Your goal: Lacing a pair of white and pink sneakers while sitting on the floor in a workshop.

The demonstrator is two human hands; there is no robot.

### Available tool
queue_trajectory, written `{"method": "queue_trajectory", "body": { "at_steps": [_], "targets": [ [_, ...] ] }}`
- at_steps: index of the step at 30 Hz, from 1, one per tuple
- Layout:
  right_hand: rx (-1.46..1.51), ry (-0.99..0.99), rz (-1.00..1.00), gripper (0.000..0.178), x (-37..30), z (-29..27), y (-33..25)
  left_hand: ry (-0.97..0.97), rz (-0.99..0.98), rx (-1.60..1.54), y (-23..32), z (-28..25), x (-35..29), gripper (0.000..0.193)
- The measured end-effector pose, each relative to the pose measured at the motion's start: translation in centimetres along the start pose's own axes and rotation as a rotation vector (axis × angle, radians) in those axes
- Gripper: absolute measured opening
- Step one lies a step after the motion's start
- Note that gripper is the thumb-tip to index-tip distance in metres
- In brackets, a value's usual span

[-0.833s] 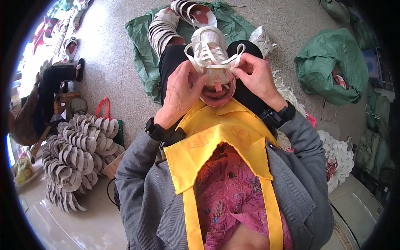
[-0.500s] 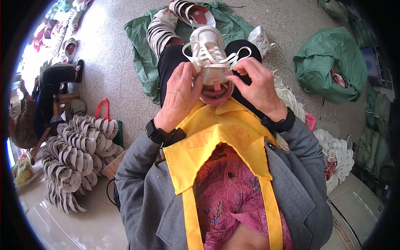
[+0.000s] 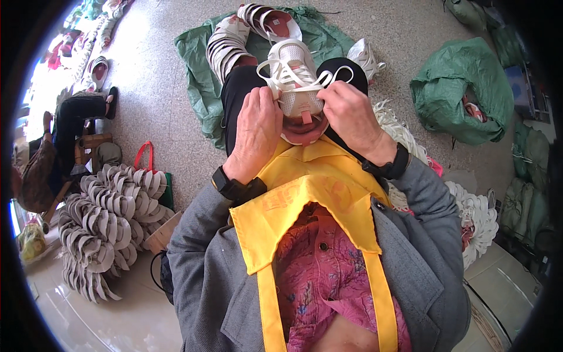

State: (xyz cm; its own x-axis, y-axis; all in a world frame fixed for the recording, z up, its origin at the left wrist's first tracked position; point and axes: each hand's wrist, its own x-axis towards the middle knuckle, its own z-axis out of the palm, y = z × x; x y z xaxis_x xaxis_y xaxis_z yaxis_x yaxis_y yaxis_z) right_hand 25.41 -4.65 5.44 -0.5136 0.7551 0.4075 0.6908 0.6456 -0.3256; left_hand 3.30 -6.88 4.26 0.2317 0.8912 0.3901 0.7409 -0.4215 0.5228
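A white mesh sneaker upper [image 3: 291, 54] with a pink lining lies over my lap, its toe pointing away from me. White shoelace [image 3: 300, 77] criss-crosses its front, with loose loops standing out at both sides. Its tongue [image 3: 303, 104] bears a pink pull tab. My left hand [image 3: 255, 128] is closed at the left eyelet edge, its fingertips at the lace; the thumb is mostly hidden. On the opposite side, my right hand [image 3: 354, 120] pinches the lace between thumb and fingers, with a loop rising above them.
Nested shoe uppers [image 3: 226, 50] curve over a green plastic sheet [image 3: 196, 61] ahead. Another white upper [image 3: 365, 57] lies beyond my right knee. A green sack [image 3: 466, 88] stands right, near bundled white laces [image 3: 402, 130]. At left are stacked grey pieces [image 3: 102, 226] and a seated person [image 3: 73, 126].
My right thumb and fingers have come together on the lace, a little farther left. My left hand has turned, showing more of its back. The sneaker upper has stayed nearly in place.
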Motion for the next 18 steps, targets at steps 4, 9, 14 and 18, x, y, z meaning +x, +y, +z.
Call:
{"method": "queue_trajectory", "body": {
  "at_steps": [4, 9, 14, 18],
  "targets": [
    [-0.292, -0.211, -0.106, 0.013, 1.2, -0.3, -0.6, 0.015, -0.006, 0.008, -0.2, 0.3, 0.2, 0.013],
    [-0.273, -0.199, -0.216, 0.015, 2.4, -0.8, 0.3, -0.002, -0.028, -0.052, -0.6, 0.2, 0.1, 0.016],
    [-0.154, -0.012, -0.347, 0.017, 2.0, -0.1, 0.4, 0.048, -0.024, -0.075, -0.6, 0.7, -0.1, 0.014],
    [0.098, -0.103, -0.444, 0.012, 0.4, 0.1, -3.1, 0.070, -0.031, -0.110, -0.7, 0.6, -0.2, 0.012]
  ]
}}
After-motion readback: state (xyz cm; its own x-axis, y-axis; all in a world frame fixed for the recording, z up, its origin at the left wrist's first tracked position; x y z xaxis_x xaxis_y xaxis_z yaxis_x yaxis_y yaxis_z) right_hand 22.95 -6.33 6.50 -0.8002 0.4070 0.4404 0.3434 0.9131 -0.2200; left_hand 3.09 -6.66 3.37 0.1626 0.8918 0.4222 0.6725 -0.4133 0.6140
